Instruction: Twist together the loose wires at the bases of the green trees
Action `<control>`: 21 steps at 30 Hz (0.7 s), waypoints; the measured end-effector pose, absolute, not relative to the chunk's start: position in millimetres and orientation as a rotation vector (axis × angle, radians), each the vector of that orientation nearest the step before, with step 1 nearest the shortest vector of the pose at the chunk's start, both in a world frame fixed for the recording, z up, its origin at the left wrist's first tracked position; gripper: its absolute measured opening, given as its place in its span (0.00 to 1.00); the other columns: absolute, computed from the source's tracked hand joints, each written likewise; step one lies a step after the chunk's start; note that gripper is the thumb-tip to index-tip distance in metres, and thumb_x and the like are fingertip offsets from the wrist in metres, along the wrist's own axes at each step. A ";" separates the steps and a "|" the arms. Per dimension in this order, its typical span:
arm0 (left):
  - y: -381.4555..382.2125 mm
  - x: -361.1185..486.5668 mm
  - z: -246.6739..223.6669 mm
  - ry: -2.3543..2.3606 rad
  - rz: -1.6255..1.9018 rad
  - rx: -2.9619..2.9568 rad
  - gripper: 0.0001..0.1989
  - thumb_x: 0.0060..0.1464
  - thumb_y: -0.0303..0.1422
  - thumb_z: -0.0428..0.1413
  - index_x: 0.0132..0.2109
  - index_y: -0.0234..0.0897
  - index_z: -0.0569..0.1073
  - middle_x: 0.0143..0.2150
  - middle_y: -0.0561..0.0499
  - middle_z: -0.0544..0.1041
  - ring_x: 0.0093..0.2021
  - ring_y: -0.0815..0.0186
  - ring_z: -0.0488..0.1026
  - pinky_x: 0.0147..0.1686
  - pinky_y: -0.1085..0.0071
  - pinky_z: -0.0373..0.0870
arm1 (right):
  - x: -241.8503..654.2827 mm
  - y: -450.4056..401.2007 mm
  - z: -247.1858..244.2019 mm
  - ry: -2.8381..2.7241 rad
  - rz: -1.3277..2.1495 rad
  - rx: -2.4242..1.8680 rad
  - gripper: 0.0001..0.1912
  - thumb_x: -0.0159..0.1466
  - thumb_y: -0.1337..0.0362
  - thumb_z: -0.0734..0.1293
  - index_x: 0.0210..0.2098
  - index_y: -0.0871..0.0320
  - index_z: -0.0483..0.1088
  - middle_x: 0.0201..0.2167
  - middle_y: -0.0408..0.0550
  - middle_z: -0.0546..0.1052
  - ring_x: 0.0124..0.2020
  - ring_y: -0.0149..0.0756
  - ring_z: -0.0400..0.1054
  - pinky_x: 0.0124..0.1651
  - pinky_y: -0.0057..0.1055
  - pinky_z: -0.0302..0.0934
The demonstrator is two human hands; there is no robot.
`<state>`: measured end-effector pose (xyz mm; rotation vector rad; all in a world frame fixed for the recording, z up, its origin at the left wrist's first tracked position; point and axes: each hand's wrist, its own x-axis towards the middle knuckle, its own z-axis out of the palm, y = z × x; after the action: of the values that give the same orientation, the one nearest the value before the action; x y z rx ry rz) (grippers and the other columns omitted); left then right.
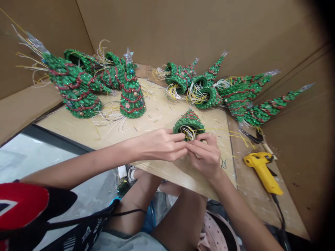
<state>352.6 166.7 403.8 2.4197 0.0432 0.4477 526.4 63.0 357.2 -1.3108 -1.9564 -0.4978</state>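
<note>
A small green Christmas tree [188,118] with red garland lies on its side at the front of the board, its hollow base facing me. White and yellow wires [188,131] come out of that opening. My left hand [170,144] is closed in a pinch at the left of the opening. My right hand [205,151] meets it fingertip to fingertip, also pinching. Wire ends run to the fingers, but exactly which strands each hand grips is hidden.
A decorated tree [132,90] stands upright behind, a larger tree [75,87] leans at left. Several trees [206,96] lie at the back right with wires trailing. A yellow glue gun [263,171] and dark pliers [250,135] lie at right. Cardboard walls [183,31] enclose the table.
</note>
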 end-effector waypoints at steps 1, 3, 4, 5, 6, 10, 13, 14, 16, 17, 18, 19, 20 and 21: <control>168.2 354.6 405.6 0.031 0.440 2.347 0.11 0.52 0.26 0.51 0.23 0.40 0.67 0.24 0.50 0.68 0.30 0.64 0.63 0.28 0.70 0.54 | 526.6 63.1 357.5 -1.955 -0.460 -1.308 0.10 0.62 0.70 0.64 0.32 0.54 0.77 0.26 0.44 0.78 0.33 0.35 0.65 0.39 0.36 0.55; 171.6 359.3 408.9 -0.006 0.403 2.289 0.11 0.50 0.26 0.52 0.22 0.40 0.65 0.22 0.51 0.65 0.28 0.65 0.61 0.28 0.70 0.54 | 526.5 63.4 357.7 -1.957 -0.385 -1.294 0.11 0.62 0.71 0.63 0.30 0.56 0.77 0.24 0.44 0.77 0.32 0.35 0.64 0.39 0.36 0.54; 173.7 361.5 410.4 -0.035 0.380 2.309 0.11 0.51 0.27 0.52 0.22 0.40 0.65 0.22 0.51 0.65 0.28 0.65 0.61 0.28 0.70 0.54 | 526.2 63.6 357.6 -1.959 -0.351 -1.287 0.11 0.62 0.71 0.63 0.29 0.57 0.76 0.23 0.44 0.76 0.32 0.34 0.63 0.39 0.36 0.54; 175.9 363.2 411.8 -0.065 0.358 2.356 0.11 0.52 0.28 0.52 0.22 0.40 0.66 0.22 0.51 0.65 0.28 0.65 0.61 0.28 0.70 0.54 | 525.6 63.7 357.3 -1.959 -0.324 -1.281 0.11 0.62 0.70 0.62 0.29 0.57 0.76 0.22 0.44 0.76 0.31 0.34 0.63 0.39 0.36 0.54; 178.3 364.4 413.1 -0.094 0.339 2.420 0.11 0.53 0.28 0.51 0.23 0.40 0.67 0.23 0.51 0.66 0.28 0.65 0.61 0.28 0.70 0.54 | 525.0 63.8 357.0 -1.952 -0.307 -1.280 0.11 0.63 0.70 0.63 0.28 0.58 0.76 0.21 0.44 0.75 0.31 0.34 0.62 0.39 0.36 0.54; 185.5 360.2 414.6 -0.118 0.374 2.674 0.12 0.58 0.29 0.46 0.29 0.40 0.70 0.26 0.50 0.69 0.32 0.64 0.65 0.30 0.71 0.56 | 522.7 63.8 354.9 -1.884 -0.378 -1.302 0.09 0.63 0.68 0.64 0.30 0.58 0.76 0.22 0.44 0.76 0.33 0.34 0.61 0.39 0.35 0.52; 184.2 349.6 407.8 0.015 0.483 2.751 0.10 0.59 0.34 0.49 0.35 0.39 0.73 0.31 0.49 0.73 0.36 0.64 0.67 0.32 0.72 0.59 | 522.7 62.8 353.6 -1.888 -0.524 -1.316 0.06 0.62 0.68 0.65 0.32 0.57 0.76 0.26 0.43 0.78 0.35 0.34 0.62 0.40 0.34 0.51; 181.8 345.9 404.4 0.093 0.509 2.727 0.09 0.58 0.37 0.51 0.37 0.38 0.73 0.33 0.49 0.74 0.36 0.64 0.68 0.33 0.72 0.60 | 522.9 62.1 353.5 -1.906 -0.572 -1.325 0.06 0.62 0.68 0.66 0.33 0.56 0.76 0.28 0.42 0.79 0.35 0.34 0.62 0.41 0.34 0.51; 174.3 340.0 397.2 0.280 0.504 2.573 0.12 0.57 0.41 0.52 0.39 0.38 0.73 0.34 0.51 0.75 0.34 0.66 0.69 0.32 0.73 0.62 | 523.8 60.4 353.7 -1.953 -0.665 -1.333 0.06 0.62 0.69 0.66 0.35 0.55 0.75 0.29 0.41 0.79 0.36 0.33 0.62 0.42 0.35 0.50; 169.6 338.2 394.0 0.359 0.477 2.464 0.13 0.57 0.42 0.52 0.39 0.37 0.73 0.33 0.51 0.75 0.33 0.67 0.69 0.31 0.74 0.62 | 524.3 59.4 353.8 -1.973 -0.713 -1.322 0.07 0.62 0.70 0.65 0.36 0.55 0.75 0.30 0.41 0.79 0.37 0.33 0.62 0.43 0.35 0.50; 164.7 337.3 391.1 0.422 0.453 2.358 0.13 0.58 0.42 0.50 0.39 0.37 0.73 0.33 0.52 0.75 0.31 0.68 0.69 0.29 0.75 0.62 | 524.9 58.5 353.8 -1.992 -0.759 -1.305 0.07 0.62 0.70 0.65 0.37 0.55 0.75 0.30 0.40 0.79 0.37 0.32 0.62 0.43 0.34 0.50; 159.8 337.1 388.6 0.468 0.443 2.272 0.13 0.59 0.41 0.49 0.38 0.37 0.73 0.32 0.52 0.75 0.30 0.69 0.69 0.27 0.76 0.61 | 525.5 57.7 353.7 -2.008 -0.801 -1.285 0.07 0.62 0.70 0.65 0.37 0.54 0.75 0.31 0.40 0.79 0.37 0.32 0.62 0.43 0.34 0.49; 155.4 337.6 386.5 0.497 0.454 2.214 0.13 0.59 0.41 0.49 0.38 0.36 0.73 0.32 0.52 0.75 0.30 0.69 0.69 0.26 0.77 0.61 | 526.2 57.0 353.4 -2.019 -0.838 -1.266 0.08 0.62 0.70 0.65 0.38 0.54 0.74 0.31 0.40 0.79 0.37 0.32 0.62 0.44 0.34 0.49; 151.7 338.6 384.6 0.517 0.487 2.183 0.13 0.59 0.40 0.50 0.38 0.36 0.72 0.32 0.52 0.75 0.30 0.69 0.69 0.25 0.77 0.61 | 526.9 56.5 352.9 -2.032 -0.867 -1.251 0.08 0.62 0.70 0.65 0.38 0.54 0.74 0.32 0.40 0.79 0.37 0.33 0.62 0.44 0.34 0.49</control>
<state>338.6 151.7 384.6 2.1831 0.5173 0.4868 526.9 56.5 352.9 -1.2507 -2.0319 -0.8665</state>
